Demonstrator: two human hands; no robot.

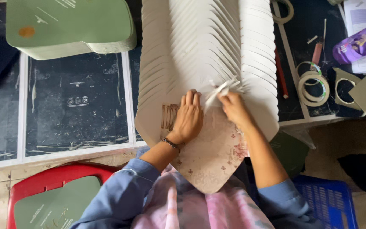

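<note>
While the left hand (188, 118) lies flat, fingers together, on the fanned row of white card cutouts (208, 51) across the lap and dark surface (77, 101), the right hand (233, 108) pinches a thin white strip (220, 90) at the nearest piece. A hard pull could tear the strip or skew the overlapped row. Tape rolls (313, 85), a red pencil (281, 74) and a purple packet (359, 42) crowd the right; green card stacks (70, 25) lie left

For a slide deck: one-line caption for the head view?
Left hand presses fanned white card sheets while right hand peels a white strip.
</note>
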